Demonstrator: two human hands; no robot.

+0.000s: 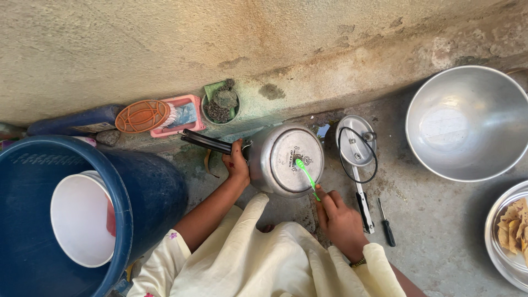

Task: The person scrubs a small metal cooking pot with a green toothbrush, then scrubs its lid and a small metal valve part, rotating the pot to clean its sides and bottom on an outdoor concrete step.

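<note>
You are scrubbing the upturned base of the pressure cooker with a green toothbrush. The cooker lies on its side on the concrete floor, near the foot of the wall, at the middle of the scene. Its round bottom faces up towards you and its black handle runs out to the left, so its long axis lies left to right.

Your left hand clenches around the cooker where the handle meets the body and steadies it. Your right hand grasps the toothbrush by its lower end in a closed grip. The brush slants from near right to far left, its head resting on the stamped middle of the base.

By my reading the scrubbing is under way, with the bristles on the centre mark. The next stroke calls for a firm left grip so the pot does not roll, and short passes outward towards the rim.

Just right of the cooker lies its lid with a black gasket ring looped over it, and a small screwdriver lies nearer you. A large steel bowl sits far right, and a blue drum stands at left.
</note>
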